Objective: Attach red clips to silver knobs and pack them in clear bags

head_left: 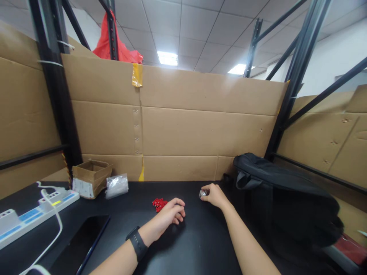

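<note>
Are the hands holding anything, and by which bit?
The right hand has a small shiny object, seemingly pinched by its edge; it's too small to be sure. The left hand looks empty.

Bare forearms; dk wristband, L side
Strap blk/dk grey, matte, fairly wide, wraps snug; thicker, darker bit at its far side, too small to ID; L hand & R hand both bare
</note>
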Action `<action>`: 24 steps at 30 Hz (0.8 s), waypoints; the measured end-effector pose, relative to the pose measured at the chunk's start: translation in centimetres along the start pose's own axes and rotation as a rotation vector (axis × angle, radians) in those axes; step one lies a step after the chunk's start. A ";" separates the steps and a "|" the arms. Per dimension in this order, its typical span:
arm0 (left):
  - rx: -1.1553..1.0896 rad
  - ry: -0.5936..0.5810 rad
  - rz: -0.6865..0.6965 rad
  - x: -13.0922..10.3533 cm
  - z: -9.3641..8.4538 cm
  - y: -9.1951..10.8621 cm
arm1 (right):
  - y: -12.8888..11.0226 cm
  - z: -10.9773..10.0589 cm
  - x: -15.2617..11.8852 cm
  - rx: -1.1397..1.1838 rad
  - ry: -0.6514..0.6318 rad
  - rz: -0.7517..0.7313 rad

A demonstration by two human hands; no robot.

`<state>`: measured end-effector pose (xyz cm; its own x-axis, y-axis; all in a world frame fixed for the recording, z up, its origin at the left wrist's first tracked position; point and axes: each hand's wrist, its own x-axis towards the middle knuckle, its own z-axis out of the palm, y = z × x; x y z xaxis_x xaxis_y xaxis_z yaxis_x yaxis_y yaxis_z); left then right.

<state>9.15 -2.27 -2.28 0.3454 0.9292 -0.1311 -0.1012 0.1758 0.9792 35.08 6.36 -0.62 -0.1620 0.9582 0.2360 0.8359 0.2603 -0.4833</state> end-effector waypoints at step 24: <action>-0.089 -0.040 0.009 0.8 -0.5 -0.9 | 0.8 -0.1 0.4 0.017 0.032 -0.038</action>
<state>9.01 -1.50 -3.31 0.3808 0.9175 -0.1144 -0.1862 0.1973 0.9625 35.74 6.88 -0.82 -0.1765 0.9431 0.2817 0.8203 0.2991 -0.4874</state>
